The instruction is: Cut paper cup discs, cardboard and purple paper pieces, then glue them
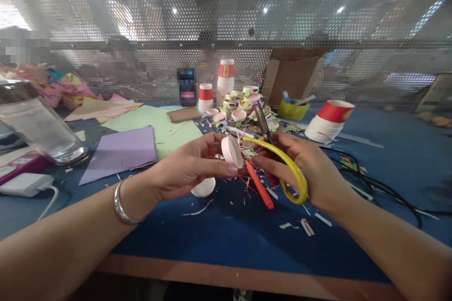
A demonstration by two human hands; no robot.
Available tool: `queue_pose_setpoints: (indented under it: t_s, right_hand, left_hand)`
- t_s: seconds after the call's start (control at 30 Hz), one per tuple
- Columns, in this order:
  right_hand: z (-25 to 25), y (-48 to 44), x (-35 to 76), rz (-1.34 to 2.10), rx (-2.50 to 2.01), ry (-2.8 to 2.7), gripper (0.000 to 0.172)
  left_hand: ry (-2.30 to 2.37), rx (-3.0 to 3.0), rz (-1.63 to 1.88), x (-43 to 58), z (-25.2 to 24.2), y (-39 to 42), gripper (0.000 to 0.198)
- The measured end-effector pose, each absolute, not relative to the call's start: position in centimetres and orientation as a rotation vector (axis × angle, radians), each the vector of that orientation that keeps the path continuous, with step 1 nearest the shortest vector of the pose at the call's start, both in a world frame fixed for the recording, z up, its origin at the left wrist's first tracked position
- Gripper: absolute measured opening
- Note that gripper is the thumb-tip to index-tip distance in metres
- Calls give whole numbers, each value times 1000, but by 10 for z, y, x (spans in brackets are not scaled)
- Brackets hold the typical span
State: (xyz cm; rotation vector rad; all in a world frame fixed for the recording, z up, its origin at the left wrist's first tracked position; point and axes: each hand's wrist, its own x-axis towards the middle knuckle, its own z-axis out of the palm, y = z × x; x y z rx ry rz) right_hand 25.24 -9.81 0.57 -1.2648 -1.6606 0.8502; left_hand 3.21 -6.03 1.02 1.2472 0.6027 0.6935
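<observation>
a white paper-cup base [231, 151], shallow, round and edged by a thin red line, tilts in the left hand [192, 162] above the blue tabletop [212, 240].
the left thumb and fingers pinch that one base; the right hand [300, 157] has its fingers curled around one pair of yellow-handled scissors [300, 178], just beside it; beneath lie one orange-red stick-shaped tool [259, 186] and scattered paper scraps [306, 227], too many to count; one white disc [204, 187] lies below the left hand; behind, red-and-white paper cups [330, 122] stand in three places, near one heap of cut cup bases [238, 115] and one yellow-green bowl [294, 110].
</observation>
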Motion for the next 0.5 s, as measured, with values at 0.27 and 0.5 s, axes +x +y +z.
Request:
queue_pose_setpoints:
  t_s: [0.27,0.5]
  right_hand:
    - [2,-100,256,791,-1250,-1796,41]
    - [1,-100,255,421,-1410,-2027,38]
  left_hand:
    - [564,1268,833,27,14,-58,42]
    - [557,1279,874,29,8,-59,48]
